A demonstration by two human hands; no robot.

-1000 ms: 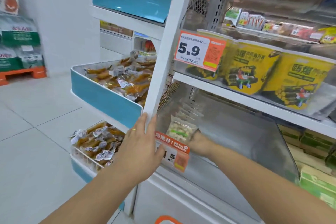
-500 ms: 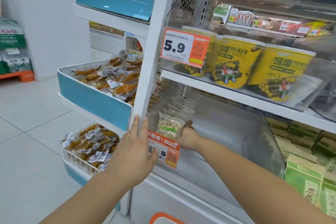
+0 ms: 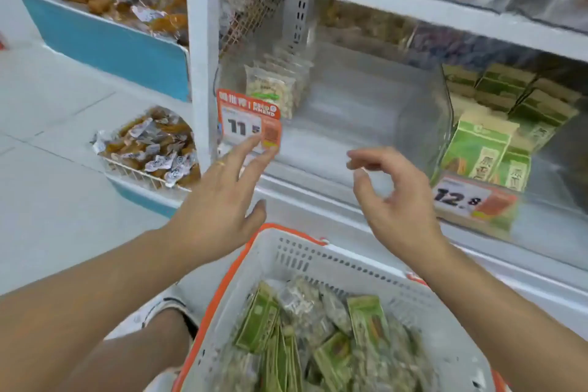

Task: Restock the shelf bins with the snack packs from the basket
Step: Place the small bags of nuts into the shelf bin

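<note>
There is one view only, a wide-angle camera worn on the person's head, tilted forward and down over both forearms toward a store shelf close in front. It faces the clear shelf bin [image 3: 366, 99] at roughly arm's reach, with the grey basket [image 3: 318, 264] directly beneath the lens at the bottom edge and the floor [image 3: 47, 169] running off to the left. The wide lens bends the shelf edges, and the whole frame is slightly blurred.
</note>
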